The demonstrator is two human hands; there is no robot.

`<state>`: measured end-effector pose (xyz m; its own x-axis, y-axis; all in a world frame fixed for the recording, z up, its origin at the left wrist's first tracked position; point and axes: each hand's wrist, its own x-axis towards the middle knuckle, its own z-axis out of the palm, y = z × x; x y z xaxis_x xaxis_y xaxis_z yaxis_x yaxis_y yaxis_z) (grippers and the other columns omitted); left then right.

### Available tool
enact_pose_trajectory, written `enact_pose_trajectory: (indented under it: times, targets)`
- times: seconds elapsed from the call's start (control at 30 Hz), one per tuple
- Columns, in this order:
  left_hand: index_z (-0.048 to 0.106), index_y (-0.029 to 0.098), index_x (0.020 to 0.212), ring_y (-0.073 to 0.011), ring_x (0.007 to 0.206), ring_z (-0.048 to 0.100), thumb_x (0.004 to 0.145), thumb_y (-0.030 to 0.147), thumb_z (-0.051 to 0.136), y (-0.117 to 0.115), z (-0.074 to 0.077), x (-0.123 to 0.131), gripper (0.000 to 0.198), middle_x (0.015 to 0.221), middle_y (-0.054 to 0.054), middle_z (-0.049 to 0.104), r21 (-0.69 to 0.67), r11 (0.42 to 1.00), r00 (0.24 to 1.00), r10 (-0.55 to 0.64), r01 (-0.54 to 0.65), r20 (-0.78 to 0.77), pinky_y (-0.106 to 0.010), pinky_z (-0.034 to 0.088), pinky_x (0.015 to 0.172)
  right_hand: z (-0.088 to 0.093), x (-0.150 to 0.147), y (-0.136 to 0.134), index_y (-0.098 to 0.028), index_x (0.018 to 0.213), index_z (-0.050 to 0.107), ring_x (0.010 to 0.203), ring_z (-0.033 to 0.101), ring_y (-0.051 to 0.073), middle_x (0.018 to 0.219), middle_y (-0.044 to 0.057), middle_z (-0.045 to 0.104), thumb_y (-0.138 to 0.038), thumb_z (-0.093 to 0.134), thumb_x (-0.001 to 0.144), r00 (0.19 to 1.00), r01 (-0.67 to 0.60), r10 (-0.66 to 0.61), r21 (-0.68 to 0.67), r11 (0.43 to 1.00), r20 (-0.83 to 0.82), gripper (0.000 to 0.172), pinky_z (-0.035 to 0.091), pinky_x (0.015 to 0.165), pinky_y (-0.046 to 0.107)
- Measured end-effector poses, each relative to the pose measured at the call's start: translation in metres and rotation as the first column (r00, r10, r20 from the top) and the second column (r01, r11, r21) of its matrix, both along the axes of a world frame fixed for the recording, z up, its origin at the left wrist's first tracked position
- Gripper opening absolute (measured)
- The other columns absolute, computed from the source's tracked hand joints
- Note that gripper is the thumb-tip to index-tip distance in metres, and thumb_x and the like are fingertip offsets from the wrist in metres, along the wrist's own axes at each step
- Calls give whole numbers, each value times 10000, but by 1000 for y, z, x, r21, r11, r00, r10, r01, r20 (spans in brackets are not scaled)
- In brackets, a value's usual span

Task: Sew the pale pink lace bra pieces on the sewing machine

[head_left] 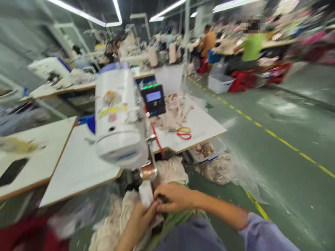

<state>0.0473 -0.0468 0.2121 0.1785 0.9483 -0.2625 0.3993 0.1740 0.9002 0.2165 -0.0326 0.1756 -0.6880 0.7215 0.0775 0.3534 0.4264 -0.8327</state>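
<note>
Both of my hands meet low in the middle, just in front of the sewing machine [117, 118]. My left hand [142, 214] is closed on a piece of pale fabric [146, 193] that runs up to the machine's sewing end. My right hand [172, 197] comes in from the right with its fingers curled at the same fabric, fingertips touching the left hand. What lies between the right fingers is partly hidden and blurred. More cream fabric [112, 223] hangs below, to the left of my hands, and a beige bundle [172, 169] lies just behind them.
Red-and-yellow scissors [184, 133] and beige pieces [172, 111] lie on the white table [204, 122]. A control panel [154, 100] stands beside the machine. Below sits a plastic bin [206, 150] of small pieces. A phone [13, 170] rests at left. Two people work in the background.
</note>
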Motion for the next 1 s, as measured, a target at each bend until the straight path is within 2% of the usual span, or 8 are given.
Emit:
enact_pose_trajectory:
  times: [0.1,0.17,0.27,0.33,0.57,0.73,0.87,1.0]
  targets:
    - [621,142,672,-99,499,481,829,517,687,-13,-18,-20,413,563,46,524,-225,974,998,11,1,54,-235,396,488,4,3,10,-188,989,623,692,514,120,833,-11,603,-475,572,900,999,-47,44,-134,990,-24,305,427,638,236]
    - [652,147,721,-99,503,452,784,547,688,-13,-21,-27,407,543,51,514,-287,958,990,53,-15,127,-234,352,493,3,5,14,-193,946,611,654,483,123,778,-16,563,-490,499,934,999,14,-21,-175,984,-43,318,395,586,236]
    - [670,150,987,-114,577,513,739,515,725,-7,-16,-31,444,671,13,644,-335,937,934,208,-105,291,-235,391,556,-4,11,14,-207,872,599,599,459,131,693,-23,513,-525,450,947,926,361,-374,-171,917,-47,360,381,545,244]
    - [660,143,953,-113,555,523,673,514,785,-4,-14,-33,482,681,-14,682,-371,911,865,325,-178,383,-236,406,553,-10,12,11,-209,840,606,571,463,133,674,-16,530,-523,477,939,853,508,-518,-132,851,-62,353,393,537,253]
    - [659,142,673,-133,556,574,614,598,825,-7,-35,-24,489,604,-23,665,-384,875,777,453,-293,438,-255,476,588,-16,-19,-2,-208,884,693,622,561,145,799,40,661,-488,608,872,901,373,-409,-222,901,-145,293,444,553,254]
    - [731,142,814,-151,684,630,672,538,830,-12,-46,-20,432,717,-25,706,-366,890,755,433,-272,492,-251,500,684,-17,-36,7,-196,788,659,690,588,166,720,29,647,-444,589,853,878,304,-439,-485,820,-190,266,473,650,276]
    - [751,159,1033,-216,913,686,756,456,798,-16,-52,-20,408,964,-67,763,-303,916,763,390,-263,516,-310,514,870,-23,-35,11,-189,764,624,591,506,131,651,-3,581,-524,628,804,854,235,-473,-649,724,-218,338,429,560,253]
    - [745,166,1078,-249,1031,685,767,424,792,-15,-54,-17,407,1083,-80,760,-259,891,726,455,-374,516,-346,504,960,-23,-32,7,-189,776,644,540,478,112,662,-2,594,-450,641,819,809,418,-554,-471,776,-195,265,403,506,239]
